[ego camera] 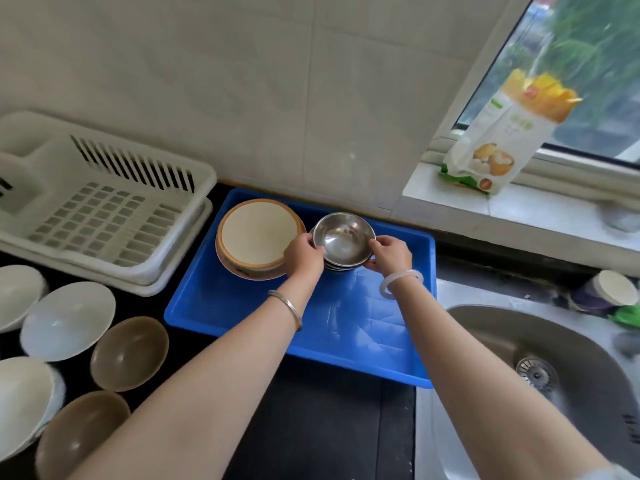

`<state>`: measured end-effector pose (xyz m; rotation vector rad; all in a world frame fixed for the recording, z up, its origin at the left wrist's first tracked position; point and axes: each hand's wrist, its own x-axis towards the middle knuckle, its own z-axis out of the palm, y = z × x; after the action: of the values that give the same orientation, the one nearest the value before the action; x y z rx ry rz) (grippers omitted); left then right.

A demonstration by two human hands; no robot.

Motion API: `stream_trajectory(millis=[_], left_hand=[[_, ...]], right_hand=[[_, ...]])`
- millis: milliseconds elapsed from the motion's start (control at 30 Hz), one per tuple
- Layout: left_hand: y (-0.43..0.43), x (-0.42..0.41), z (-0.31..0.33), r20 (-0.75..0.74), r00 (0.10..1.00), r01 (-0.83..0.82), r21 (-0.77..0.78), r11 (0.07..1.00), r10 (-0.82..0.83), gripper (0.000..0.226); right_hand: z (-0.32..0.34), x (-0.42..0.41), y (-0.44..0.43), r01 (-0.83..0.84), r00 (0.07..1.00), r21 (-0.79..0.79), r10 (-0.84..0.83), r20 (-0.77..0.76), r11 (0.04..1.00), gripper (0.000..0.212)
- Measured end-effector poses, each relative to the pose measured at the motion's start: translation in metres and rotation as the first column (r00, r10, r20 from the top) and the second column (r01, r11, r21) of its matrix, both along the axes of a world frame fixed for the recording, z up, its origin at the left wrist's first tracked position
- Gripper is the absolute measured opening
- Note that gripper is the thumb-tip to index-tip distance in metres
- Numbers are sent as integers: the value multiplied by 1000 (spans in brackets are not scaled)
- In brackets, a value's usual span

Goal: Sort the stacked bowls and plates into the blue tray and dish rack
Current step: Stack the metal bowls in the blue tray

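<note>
Bowls at frame centre: top steel bowl (pixel 343 237) pinched at opposite rims by curled fingers of left hand (pixel 304 252) and right hand (pixel 389 254). Sat atop bowl stack (pixel 341 267) in blue tray (pixel 346 334), just right of plate stack (pixel 258 233). White dish rack (pixel 104 209) at upper left; loose bowls (pixel 69 320) at lower left.
</note>
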<state>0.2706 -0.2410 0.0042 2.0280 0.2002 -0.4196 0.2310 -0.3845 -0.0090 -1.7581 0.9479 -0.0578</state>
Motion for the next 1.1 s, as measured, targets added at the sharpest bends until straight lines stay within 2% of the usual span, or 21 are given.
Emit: stream_trajectory(millis=[200,333,600,767,967,1100], left_hand=[[-9,0,-16,39,999,3,91,996,-7,19],[-11,-4,-25,45,999,-16,63,998,13,21],[-17,-17,-38,121,989,-86,-34,996,89,46],[-15,-24,-44,146,989,7,61,998,-15,49],[-1,-29,-37,163,970,153,164,974,-180,55],[29,-48,-26,213,957,164,161,973,-196,45]], right_hand=[[-13,13,-2,-17,999,-52,15,-35,998,24],[-23,14,1,-4,1000,-75,3,-9,997,26],[-27,3,8,-45,997,-192,55,49,980,30],[-29,-2,14,-68,996,-154,75,38,986,39],[-15,-9,14,-108,994,-167,111,8,980,41],[0,-30,26,-135,988,-229,147,35,964,33]])
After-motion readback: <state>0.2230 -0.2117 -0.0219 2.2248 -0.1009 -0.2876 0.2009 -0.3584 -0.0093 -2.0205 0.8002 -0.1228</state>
